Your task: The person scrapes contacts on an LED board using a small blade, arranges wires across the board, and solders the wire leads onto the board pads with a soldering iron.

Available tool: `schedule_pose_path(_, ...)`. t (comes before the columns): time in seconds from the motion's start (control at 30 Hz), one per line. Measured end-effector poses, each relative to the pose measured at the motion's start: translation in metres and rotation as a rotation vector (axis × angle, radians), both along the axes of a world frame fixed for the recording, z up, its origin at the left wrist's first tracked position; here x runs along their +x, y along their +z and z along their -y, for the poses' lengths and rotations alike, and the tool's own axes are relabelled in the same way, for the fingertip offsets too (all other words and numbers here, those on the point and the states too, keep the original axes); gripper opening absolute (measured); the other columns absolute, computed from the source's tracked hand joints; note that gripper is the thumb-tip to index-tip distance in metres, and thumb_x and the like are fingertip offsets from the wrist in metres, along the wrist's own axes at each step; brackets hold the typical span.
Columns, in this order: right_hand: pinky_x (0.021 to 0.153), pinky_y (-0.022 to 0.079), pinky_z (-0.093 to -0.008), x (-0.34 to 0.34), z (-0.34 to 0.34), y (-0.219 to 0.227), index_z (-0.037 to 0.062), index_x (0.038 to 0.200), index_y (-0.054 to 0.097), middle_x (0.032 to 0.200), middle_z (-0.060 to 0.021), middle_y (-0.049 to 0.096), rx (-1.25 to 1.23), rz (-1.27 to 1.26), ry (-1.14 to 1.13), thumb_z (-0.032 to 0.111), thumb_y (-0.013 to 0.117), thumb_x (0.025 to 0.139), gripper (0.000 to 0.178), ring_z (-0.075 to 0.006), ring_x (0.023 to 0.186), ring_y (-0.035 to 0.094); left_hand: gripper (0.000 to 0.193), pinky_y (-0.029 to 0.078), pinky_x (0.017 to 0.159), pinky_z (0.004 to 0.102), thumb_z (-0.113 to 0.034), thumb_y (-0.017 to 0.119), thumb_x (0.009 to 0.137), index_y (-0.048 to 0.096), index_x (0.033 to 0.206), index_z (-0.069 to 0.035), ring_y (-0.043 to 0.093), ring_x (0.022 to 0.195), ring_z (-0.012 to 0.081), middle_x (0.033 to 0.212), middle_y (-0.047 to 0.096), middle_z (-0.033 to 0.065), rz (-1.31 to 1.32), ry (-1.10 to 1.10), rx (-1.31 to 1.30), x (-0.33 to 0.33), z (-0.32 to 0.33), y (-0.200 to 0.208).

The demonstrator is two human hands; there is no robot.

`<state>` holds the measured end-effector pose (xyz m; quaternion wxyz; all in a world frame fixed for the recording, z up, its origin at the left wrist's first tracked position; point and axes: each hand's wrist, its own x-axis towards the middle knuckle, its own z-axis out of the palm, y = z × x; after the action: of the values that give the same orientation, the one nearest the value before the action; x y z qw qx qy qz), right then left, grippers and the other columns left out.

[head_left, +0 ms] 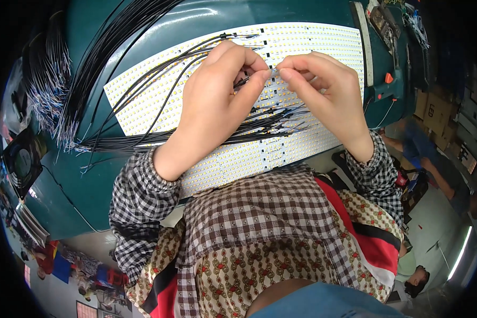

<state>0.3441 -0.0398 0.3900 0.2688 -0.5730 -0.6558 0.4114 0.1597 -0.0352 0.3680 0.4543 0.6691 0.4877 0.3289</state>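
Note:
Both of my hands work close together over a white LED board point(323, 40) set with rows of small yellow chips. My left hand point(217, 95) is closed in a pinch, with a piece of black cable point(241, 82) showing between its fingers. Fingertips of my right hand point(326, 87) are pressed together just beside the left ones. Something thin and pale, perhaps a wire end, shows at the fingertips, too small to make out. More black cables point(228, 132) with stripped, thin wire ends lie across the board under and beside my left hand.
A thick bundle of black cables point(93, 69) lies on the green table point(71, 204) at the left. Beyond the bundle stands a black fan point(22, 165). A green tool with an orange part point(389, 78) sits right of the board. Cardboard boxes point(434, 114) and other people are farther off.

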Motion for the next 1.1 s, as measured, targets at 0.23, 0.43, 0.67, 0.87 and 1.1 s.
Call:
schedule_pose_path(0.23, 0.055, 0.050, -0.0218, 0.003, -0.001, -0.009, 0.0002, 0.085, 0.064, 0.076, -0.0055, 0.064, -0.094, -0.100, -0.035, 0.006, 0.065, 0.078, 0.009, -0.0105, 0.063, 0.062, 0.011, 0.047, 0.055, 0.0280, -0.009, 0.067, 0.077, 0.058, 0.082, -0.003, 0.059, 0.064, 0.0179, 0.077, 0.056, 0.0067, -0.015, -0.003, 0.024, 0.003, 0.000, -0.001)
schedule_pose_path(0.43, 0.055, 0.049, -0.0204, -0.002, -0.003, -0.007, 0.0016, 0.081, 0.062, 0.075, -0.0029, 0.062, -0.045, -0.083, -0.023, 0.003, 0.065, 0.074, 0.008, -0.0086, 0.063, 0.061, 0.012, 0.046, 0.053, 0.0298, -0.009, 0.067, 0.077, 0.057, 0.081, -0.003, 0.059, 0.064, 0.0197, 0.077, 0.056, 0.0078, 0.002, 0.031, 0.048, 0.005, 0.002, -0.001)
schedule_pose_path(0.67, 0.053, 0.050, -0.0214, -0.007, -0.006, -0.017, 0.0042, 0.075, 0.059, 0.069, -0.0027, 0.058, 0.268, 0.073, 0.047, 0.002, 0.066, 0.069, 0.010, -0.0112, 0.060, 0.061, 0.009, 0.046, 0.056, 0.0363, -0.006, 0.062, 0.079, 0.055, 0.081, -0.002, 0.058, 0.065, 0.0276, 0.078, 0.056, 0.0106, -0.060, 0.059, 0.074, 0.009, 0.004, -0.006)
schedule_pose_path(0.87, 0.053, 0.049, -0.0237, -0.007, -0.008, -0.026, 0.0056, 0.076, 0.060, 0.068, -0.0030, 0.058, 0.444, 0.154, 0.019, 0.003, 0.067, 0.067, 0.012, -0.0136, 0.058, 0.060, 0.007, 0.041, 0.055, 0.0239, -0.003, 0.061, 0.083, 0.055, 0.084, 0.000, 0.050, 0.062, 0.0125, 0.076, 0.053, 0.0056, -0.057, 0.073, 0.095, 0.012, 0.004, -0.007)
schedule_pose_path(1.1, 0.059, 0.048, -0.0200, 0.054, -0.026, 0.003, 0.0019, 0.083, 0.064, 0.072, -0.0024, 0.062, 0.374, 0.171, -0.377, 0.003, 0.061, 0.075, 0.009, -0.0078, 0.064, 0.060, 0.009, 0.046, 0.057, 0.0333, -0.009, 0.061, 0.082, 0.056, 0.081, -0.002, 0.058, 0.065, 0.0238, 0.078, 0.058, 0.0108, -0.033, 0.062, 0.007, 0.008, 0.008, -0.001)
